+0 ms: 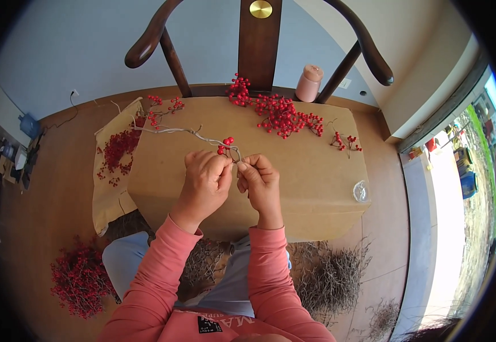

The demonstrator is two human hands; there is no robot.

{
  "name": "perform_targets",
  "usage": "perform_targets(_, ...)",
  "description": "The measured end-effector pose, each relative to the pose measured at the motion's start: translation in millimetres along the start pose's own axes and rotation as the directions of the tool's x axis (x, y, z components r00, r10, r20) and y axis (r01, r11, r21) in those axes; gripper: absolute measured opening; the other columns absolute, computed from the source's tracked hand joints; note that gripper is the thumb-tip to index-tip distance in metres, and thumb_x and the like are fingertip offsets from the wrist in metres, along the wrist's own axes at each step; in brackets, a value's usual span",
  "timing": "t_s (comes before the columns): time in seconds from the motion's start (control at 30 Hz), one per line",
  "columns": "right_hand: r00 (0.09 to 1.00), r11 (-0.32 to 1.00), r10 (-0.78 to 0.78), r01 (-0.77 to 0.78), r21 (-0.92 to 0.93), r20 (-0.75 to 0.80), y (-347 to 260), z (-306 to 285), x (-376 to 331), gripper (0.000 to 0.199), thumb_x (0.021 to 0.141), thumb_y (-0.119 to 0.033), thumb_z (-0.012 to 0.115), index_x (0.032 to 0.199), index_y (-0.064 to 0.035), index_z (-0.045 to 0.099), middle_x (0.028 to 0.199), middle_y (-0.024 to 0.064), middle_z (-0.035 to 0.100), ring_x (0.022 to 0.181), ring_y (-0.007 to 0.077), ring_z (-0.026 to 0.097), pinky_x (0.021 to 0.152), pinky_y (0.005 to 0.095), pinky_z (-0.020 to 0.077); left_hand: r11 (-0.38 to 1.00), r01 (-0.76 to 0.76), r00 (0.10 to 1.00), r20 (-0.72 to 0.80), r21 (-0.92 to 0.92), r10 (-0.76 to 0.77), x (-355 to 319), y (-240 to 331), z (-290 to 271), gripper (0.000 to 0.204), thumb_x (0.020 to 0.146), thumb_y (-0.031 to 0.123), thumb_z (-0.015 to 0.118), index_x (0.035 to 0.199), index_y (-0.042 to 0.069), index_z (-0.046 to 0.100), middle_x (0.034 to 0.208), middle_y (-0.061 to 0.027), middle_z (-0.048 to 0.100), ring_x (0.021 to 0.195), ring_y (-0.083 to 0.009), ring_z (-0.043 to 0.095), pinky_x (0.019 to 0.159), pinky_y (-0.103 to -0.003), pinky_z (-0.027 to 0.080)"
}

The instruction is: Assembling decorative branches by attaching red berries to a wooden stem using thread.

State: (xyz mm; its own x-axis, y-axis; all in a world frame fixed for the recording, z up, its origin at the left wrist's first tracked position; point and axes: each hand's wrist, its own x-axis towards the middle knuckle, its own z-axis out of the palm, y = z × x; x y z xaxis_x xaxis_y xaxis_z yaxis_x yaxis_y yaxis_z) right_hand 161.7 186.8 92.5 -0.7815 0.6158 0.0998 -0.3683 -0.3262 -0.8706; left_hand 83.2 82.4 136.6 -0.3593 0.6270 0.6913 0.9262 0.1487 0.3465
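Above the brown-paper-covered table (202, 182), both hands meet at the near end of a thin, crooked bare twig (174, 130) that stretches away to the upper left. My left hand (205, 179) pinches it with closed fingers. Close beside it, my right hand (258, 179) pinches the curled end between thumb and forefinger. A small cluster of red berries (225, 146) sits on the twig just beyond my fingertips. Exactly how the berry stem meets the twig is hidden by the fingers.
Berry sprigs (285, 114) lie at the table's far side, with a pink lidded jar (309, 84) behind. A small clear dish (361, 191) sits at the right edge. Dark twig bundles (336, 276) and a red berry heap (81, 277) rest on the floor. A wooden chair (259, 45) stands opposite.
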Motion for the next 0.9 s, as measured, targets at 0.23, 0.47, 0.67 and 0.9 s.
perform_targets(0.23, 1.0, 0.995, 0.006, -0.008, -0.096, -0.027, -1, 3, 0, 0.002, 0.088, -0.002, 0.057, 0.086, -0.0017, 0.058, 0.066, 0.0025, 0.055, 0.047, 0.0079, 0.045, 0.044, 0.0194, 0.0381, 0.997, -0.035, 0.998, -0.043, 0.064, 0.038, -2, -3, 8, 0.014, 0.075, -0.001, 0.06, 0.082, 0.009, 0.053, 0.072, -0.0015, 0.054, 0.065, -0.019, 0.049, 0.076, -0.032, 0.036)
perform_targets(0.47, 0.999, 0.976, 0.028, -0.033, 0.215, 0.027, 4, 0, 4, 0.003, 0.088, -0.001, 0.057, 0.09, 0.0004, 0.059, 0.07, 0.0062, 0.057, 0.052, 0.0092, 0.049, 0.048, 0.0215, 0.0454, 0.998, 0.007, 0.999, -0.045, -0.067, -0.01, 1, -5, 4, 0.013, 0.077, 0.001, 0.062, 0.085, 0.01, 0.056, 0.072, 0.0002, 0.056, 0.065, -0.0173, 0.05, 0.077, -0.032, 0.035)
perform_targets(0.67, 0.989, 0.955, 0.147, -0.138, 0.261, -0.012, 0, 15, -3, 0.005, 0.088, 0.002, 0.053, 0.09, 0.002, 0.058, 0.069, 0.0086, 0.056, 0.053, 0.0103, 0.046, 0.05, 0.0237, 0.0494, 1.0, 0.019, 0.998, -0.059, 0.022, -0.018, 0, -15, -12, 0.014, 0.078, 0.002, 0.063, 0.087, 0.011, 0.059, 0.073, 0.0016, 0.057, 0.066, -0.0158, 0.051, 0.078, -0.032, 0.034)
perform_targets(0.9, 0.991, 0.971, 0.094, -0.112, 0.213, 0.09, 5, 9, -3, 0.008, 0.089, 0.001, 0.053, 0.095, 0.0022, 0.058, 0.069, 0.0101, 0.057, 0.05, 0.0101, 0.045, 0.051, 0.0245, 0.0516, 0.998, 0.011, 0.999, -0.038, 0.057, -0.009, -4, -11, -20, 0.014, 0.078, 0.003, 0.063, 0.088, 0.011, 0.061, 0.074, 0.0026, 0.058, 0.065, -0.015, 0.05, 0.078, -0.031, 0.034)
